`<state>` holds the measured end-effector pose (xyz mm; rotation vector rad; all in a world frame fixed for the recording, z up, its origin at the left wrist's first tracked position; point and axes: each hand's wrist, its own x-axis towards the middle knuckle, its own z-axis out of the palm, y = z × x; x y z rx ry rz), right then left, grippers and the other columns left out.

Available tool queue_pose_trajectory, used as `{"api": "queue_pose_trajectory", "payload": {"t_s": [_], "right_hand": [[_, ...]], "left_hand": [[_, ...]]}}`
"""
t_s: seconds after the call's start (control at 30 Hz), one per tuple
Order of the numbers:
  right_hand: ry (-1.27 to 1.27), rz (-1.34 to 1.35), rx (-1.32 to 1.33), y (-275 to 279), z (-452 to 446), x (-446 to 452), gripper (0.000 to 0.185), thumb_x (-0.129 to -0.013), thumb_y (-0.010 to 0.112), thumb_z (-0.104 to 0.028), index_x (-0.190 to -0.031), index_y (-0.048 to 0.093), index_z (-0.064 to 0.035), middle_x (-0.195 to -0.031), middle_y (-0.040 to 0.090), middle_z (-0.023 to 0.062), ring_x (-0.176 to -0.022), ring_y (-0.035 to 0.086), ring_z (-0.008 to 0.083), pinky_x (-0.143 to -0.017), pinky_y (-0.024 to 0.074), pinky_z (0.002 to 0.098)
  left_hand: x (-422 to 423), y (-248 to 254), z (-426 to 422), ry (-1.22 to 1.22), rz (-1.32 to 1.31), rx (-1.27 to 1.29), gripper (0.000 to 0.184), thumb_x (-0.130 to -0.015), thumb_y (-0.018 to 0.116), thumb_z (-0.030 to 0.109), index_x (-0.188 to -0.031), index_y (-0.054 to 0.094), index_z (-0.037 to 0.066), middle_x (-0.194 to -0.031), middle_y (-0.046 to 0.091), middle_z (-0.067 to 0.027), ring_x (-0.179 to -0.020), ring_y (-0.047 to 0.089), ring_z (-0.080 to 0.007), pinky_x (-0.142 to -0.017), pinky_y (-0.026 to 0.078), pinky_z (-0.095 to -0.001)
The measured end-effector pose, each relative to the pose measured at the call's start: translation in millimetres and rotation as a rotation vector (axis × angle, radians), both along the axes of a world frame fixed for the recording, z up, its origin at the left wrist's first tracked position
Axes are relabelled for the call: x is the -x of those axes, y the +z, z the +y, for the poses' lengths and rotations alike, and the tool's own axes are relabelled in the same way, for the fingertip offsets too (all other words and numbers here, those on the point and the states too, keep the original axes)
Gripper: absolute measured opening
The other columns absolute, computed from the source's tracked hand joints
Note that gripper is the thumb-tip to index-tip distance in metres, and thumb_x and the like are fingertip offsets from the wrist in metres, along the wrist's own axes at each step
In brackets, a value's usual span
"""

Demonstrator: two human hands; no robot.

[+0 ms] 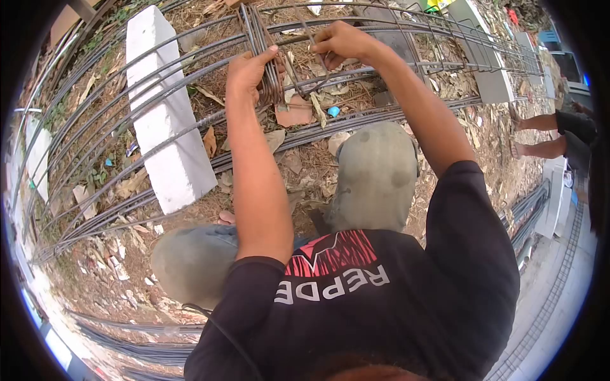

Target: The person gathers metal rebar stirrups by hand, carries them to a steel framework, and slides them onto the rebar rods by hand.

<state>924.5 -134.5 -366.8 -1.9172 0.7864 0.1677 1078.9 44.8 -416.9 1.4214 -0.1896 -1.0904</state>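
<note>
My left hand is wrapped around a bundle of steel stirrups, thumb pointing up along them. The stirrups stand packed side by side around long rebar rods. To the right, my right hand has its fingers curled and pinched on a single thin stirrup, set apart from the bundle. Part of this stirrup is hidden behind the fingers. Further right, more stirrups are spaced out along the rods.
A white block props the rods at left, and a grey block at right. More rebar lies before my knees. Leaves, a brick piece and litter cover the ground. Another person's legs show at far right.
</note>
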Motion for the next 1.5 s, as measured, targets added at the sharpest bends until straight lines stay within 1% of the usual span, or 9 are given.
{"api": "queue_pose_trajectory", "payload": {"t_s": [0.17, 0.57, 0.73, 0.83, 0.9, 1.1, 1.23, 1.33, 1.5], "right_hand": [[-0.222, 0.115, 0.353, 1, -43, 66, 0.020, -0.092, 0.068, -0.019, -0.091, 0.075, 0.0001, -0.073, 0.071, 0.0077, -0.053, 0.063, 0.0158, -0.054, 0.0542, 0.0306], [0.071, 0.445, 0.513, 33, -18, -1, 0.021, -0.091, 0.066, -0.015, -0.084, 0.072, 0.0030, -0.071, 0.071, 0.0078, -0.054, 0.068, 0.0179, -0.054, 0.0572, 0.0322], [-0.035, 0.394, 0.581, -2, -20, 33, 0.022, -0.092, 0.067, -0.018, -0.095, 0.073, 0.0035, -0.078, 0.072, 0.0103, -0.069, 0.073, 0.0192, -0.062, 0.0588, 0.0345], [-0.046, -0.071, 0.650, -25, -27, 84, 0.023, -0.085, 0.064, -0.016, -0.100, 0.077, -0.0036, -0.088, 0.075, 0.0139, -0.080, 0.074, 0.0281, -0.079, 0.0584, 0.0414], [0.105, -0.065, 0.698, -23, -14, 118, 0.028, -0.085, 0.066, -0.013, -0.111, 0.072, -0.0058, -0.102, 0.074, 0.0127, -0.100, 0.069, 0.0300, -0.091, 0.0530, 0.0428], [0.223, -0.037, 1.126, -57, 9, 129, 0.030, -0.086, 0.072, -0.024, -0.107, 0.061, -0.0050, -0.112, 0.060, 0.0098, -0.114, 0.055, 0.0306, -0.095, 0.0466, 0.0444], [0.278, -0.172, 1.079, -77, -18, 121, 0.027, -0.083, 0.073, -0.025, -0.093, 0.063, -0.0022, -0.090, 0.066, 0.0136, -0.092, 0.065, 0.0348, -0.082, 0.0515, 0.0466], [0.407, 0.060, 0.992, -48, -22, 110, 0.020, -0.076, 0.072, -0.017, -0.081, 0.068, 0.0015, -0.080, 0.069, 0.0202, -0.079, 0.069, 0.0391, -0.071, 0.0555, 0.0481], [0.534, 0.287, 0.764, -31, -31, 89, 0.021, -0.070, 0.069, -0.015, -0.083, 0.073, 0.0017, -0.085, 0.072, 0.0238, -0.081, 0.070, 0.0416, -0.073, 0.0571, 0.0487]], "left_hand": [[-7, -23, 1, -0.020, 0.056, 0.087, 0.021, -0.087, 0.078, 0.014, -0.096, 0.070, -0.003, -0.082, 0.072, -0.0132, -0.067, 0.071, -0.0212, -0.057, 0.057, -0.0367], [-9, -15, 0, -0.059, 0.022, 0.084, 0.019, -0.089, 0.075, 0.010, -0.101, 0.069, -0.004, -0.087, 0.076, -0.0151, -0.072, 0.074, -0.0220, -0.058, 0.059, -0.0376], [-17, -53, -4, -0.124, 0.046, 0.066, 0.021, -0.092, 0.072, 0.011, -0.105, 0.067, -0.004, -0.088, 0.074, -0.0158, -0.076, 0.074, -0.0222, -0.061, 0.061, -0.0365], [-9, -19, 2, -0.094, 0.116, 0.124, 0.021, -0.094, 0.070, 0.012, -0.104, 0.063, -0.005, -0.087, 0.072, -0.0154, -0.076, 0.073, -0.0236, -0.061, 0.063, -0.0371], [-9, -17, 4, -0.084, 0.095, 0.097, 0.021, -0.094, 0.071, 0.012, -0.104, 0.062, -0.005, -0.088, 0.072, -0.0156, -0.076, 0.073, -0.0242, -0.061, 0.063, -0.0375], [-13, -10, 4, -0.172, 0.088, 0.024, 0.024, -0.094, 0.071, 0.018, -0.103, 0.065, -0.003, -0.086, 0.070, -0.0125, -0.075, 0.071, -0.0221, -0.064, 0.062, -0.0371], [-18, -9, 3, -0.175, 0.076, -0.008, 0.022, -0.096, 0.069, 0.017, -0.102, 0.065, -0.004, -0.088, 0.070, -0.0130, -0.077, 0.071, -0.0220, -0.065, 0.061, -0.0363], [-19, -12, 3, -0.174, 0.099, 0.010, 0.023, -0.096, 0.069, 0.016, -0.102, 0.065, -0.006, -0.085, 0.070, -0.0144, -0.074, 0.071, -0.0233, -0.064, 0.060, -0.0354], [-17, -11, 5, -0.152, 0.118, 0.037, 0.022, -0.096, 0.068, 0.016, -0.102, 0.065, -0.005, -0.086, 0.070, -0.0142, -0.074, 0.071, -0.0232, -0.064, 0.060, -0.0352]]}}
